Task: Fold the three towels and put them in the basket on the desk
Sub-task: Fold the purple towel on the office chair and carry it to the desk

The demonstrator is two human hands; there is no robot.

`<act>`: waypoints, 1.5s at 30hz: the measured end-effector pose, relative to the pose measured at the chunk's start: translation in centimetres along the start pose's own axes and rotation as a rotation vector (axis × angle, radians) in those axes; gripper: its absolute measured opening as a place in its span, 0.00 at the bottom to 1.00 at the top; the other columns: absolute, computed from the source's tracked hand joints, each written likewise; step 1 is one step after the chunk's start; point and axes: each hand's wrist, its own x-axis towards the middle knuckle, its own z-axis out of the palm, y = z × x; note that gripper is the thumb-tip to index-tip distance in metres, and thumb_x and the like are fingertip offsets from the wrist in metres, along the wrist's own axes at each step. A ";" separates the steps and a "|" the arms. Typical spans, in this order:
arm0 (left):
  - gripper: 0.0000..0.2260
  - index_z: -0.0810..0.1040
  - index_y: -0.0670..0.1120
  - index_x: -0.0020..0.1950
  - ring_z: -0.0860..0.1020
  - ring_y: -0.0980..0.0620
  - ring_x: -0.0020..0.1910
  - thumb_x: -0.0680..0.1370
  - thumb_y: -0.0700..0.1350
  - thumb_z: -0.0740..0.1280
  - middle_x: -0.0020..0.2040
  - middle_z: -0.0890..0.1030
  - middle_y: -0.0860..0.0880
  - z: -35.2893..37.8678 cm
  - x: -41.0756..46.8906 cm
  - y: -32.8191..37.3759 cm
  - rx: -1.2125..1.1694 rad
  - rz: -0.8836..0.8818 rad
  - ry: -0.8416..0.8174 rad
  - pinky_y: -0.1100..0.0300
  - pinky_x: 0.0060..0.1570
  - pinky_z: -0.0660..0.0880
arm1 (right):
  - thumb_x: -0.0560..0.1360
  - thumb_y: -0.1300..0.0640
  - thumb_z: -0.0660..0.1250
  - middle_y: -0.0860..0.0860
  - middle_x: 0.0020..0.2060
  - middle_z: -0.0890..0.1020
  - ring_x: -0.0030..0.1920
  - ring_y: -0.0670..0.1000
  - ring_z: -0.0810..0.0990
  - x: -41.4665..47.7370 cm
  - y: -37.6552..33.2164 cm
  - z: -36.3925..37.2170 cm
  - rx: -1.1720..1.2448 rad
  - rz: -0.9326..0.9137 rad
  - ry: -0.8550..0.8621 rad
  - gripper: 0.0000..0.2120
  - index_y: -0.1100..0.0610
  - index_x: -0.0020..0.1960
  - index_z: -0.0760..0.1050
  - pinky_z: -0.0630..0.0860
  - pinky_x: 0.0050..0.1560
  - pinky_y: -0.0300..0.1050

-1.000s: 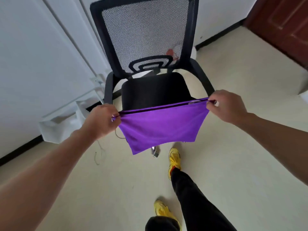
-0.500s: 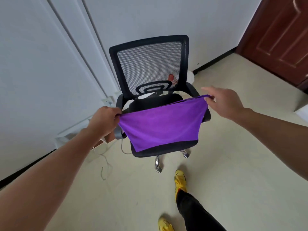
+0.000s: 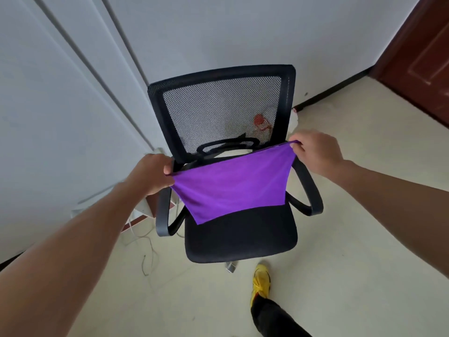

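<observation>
Two hands are pinching the top corners of a purple towel (image 3: 230,188), the left hand (image 3: 151,175) clamping the left corner and the right hand (image 3: 315,154) the right. They are holding it stretched and hanging over the seat of a black office chair (image 3: 240,237), probably so it is staying flat for folding on the seat. The cloth is looking smooth, vivid and thin, its lower left corner drooping lowest. Neither basket nor desk is showing.

Single head-worn wide-angle view, looking forward and steeply down, close over a black office chair (image 3: 233,166); floor (image 3: 364,239) and wall corner fill the edges.
</observation>
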 end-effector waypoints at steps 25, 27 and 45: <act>0.07 0.75 0.42 0.45 0.75 0.44 0.52 0.68 0.39 0.65 0.48 0.77 0.46 17.7 -5.5 -2.2 -0.030 0.039 -0.366 0.52 0.45 0.74 | 0.66 0.60 0.72 0.46 0.32 0.78 0.36 0.49 0.75 -12.9 1.5 13.6 0.060 0.146 -0.393 0.03 0.54 0.38 0.79 0.68 0.33 0.41; 0.06 0.74 0.42 0.45 0.74 0.44 0.53 0.68 0.39 0.64 0.48 0.77 0.46 20.3 -8.2 -2.2 -0.040 0.039 -0.423 0.54 0.45 0.71 | 0.66 0.58 0.71 0.46 0.33 0.78 0.39 0.49 0.77 -16.1 1.1 14.9 0.053 0.149 -0.499 0.03 0.52 0.38 0.79 0.70 0.34 0.42; 0.04 0.76 0.46 0.40 0.78 0.39 0.44 0.68 0.38 0.67 0.42 0.81 0.41 25.2 -2.0 -5.1 -0.217 -0.291 -0.249 0.53 0.41 0.75 | 0.69 0.58 0.70 0.52 0.35 0.83 0.38 0.56 0.81 -12.8 2.4 19.9 0.131 0.243 -0.474 0.05 0.56 0.44 0.81 0.73 0.37 0.43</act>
